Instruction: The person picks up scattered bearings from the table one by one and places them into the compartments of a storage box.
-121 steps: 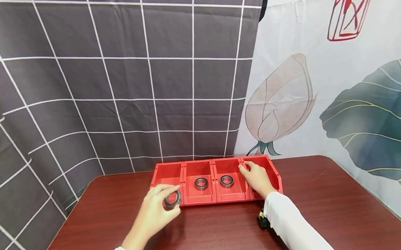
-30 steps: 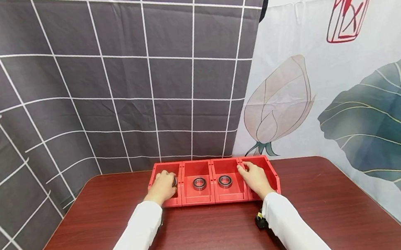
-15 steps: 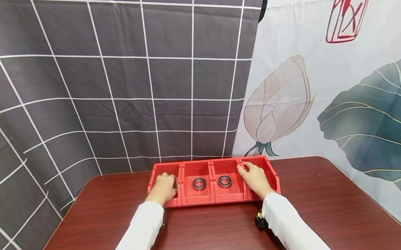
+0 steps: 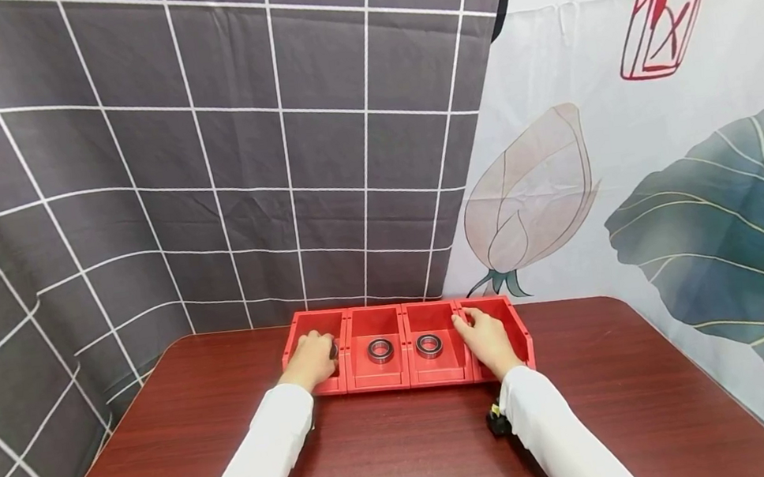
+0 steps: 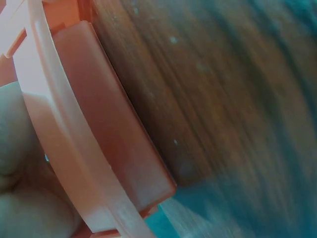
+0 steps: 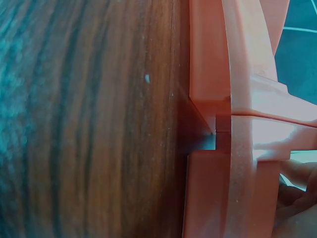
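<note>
A row of red plastic bins stands side by side on the table. My left hand reaches into the leftmost bin and pinches a bearing, whose dark edge shows beside the fingers. One ring-shaped ball bearing lies flat in the second bin, and another bearing in the third. At the rightmost bin, my right hand is lowered with its fingertips by the divider. Whatever lies under that palm is hidden. The wrist views show only parts of the left fingers and right fingers behind the bin walls.
A reddish-brown wooden table carries the bins near its back edge. Behind it hang a dark grey gridded cloth and a white cloth with a lotus print. A black wrist device sits under the right cuff.
Four seconds ago my left hand held the bearing in front of the leftmost bin; it has since gone down into that bin. During the last second, both hands have barely moved.
</note>
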`<state>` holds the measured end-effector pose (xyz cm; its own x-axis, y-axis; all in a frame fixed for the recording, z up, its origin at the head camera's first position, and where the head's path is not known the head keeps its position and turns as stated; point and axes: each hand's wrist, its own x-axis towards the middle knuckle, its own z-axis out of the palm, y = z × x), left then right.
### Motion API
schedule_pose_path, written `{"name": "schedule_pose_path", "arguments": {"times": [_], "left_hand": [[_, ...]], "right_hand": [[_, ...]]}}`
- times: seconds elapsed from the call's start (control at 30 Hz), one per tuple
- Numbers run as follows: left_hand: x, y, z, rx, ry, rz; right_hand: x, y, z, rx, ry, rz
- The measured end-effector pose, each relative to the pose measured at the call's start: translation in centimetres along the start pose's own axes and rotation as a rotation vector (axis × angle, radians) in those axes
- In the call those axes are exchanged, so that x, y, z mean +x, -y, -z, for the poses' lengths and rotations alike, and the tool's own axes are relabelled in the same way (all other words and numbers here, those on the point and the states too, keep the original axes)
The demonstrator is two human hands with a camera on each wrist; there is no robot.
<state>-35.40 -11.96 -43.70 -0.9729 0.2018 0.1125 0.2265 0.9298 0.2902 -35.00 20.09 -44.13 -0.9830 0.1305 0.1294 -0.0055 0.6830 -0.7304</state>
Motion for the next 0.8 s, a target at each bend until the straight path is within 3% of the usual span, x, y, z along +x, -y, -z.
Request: {"name": "schedule_pose_path", "arguments": {"times": [0.37,0.8], "left_hand": [[0.02,-0.09,-0.04,-0.034,0.029,0.032],[-0.3,-0.21,-0.05,-0.003,-0.032,0.01]], "right_hand": [[0.01,0.14,0.25,-0.001,0.017,-0.007],[-0.06,-0.06,0.07,0.011,0.014,-0.004]]}}
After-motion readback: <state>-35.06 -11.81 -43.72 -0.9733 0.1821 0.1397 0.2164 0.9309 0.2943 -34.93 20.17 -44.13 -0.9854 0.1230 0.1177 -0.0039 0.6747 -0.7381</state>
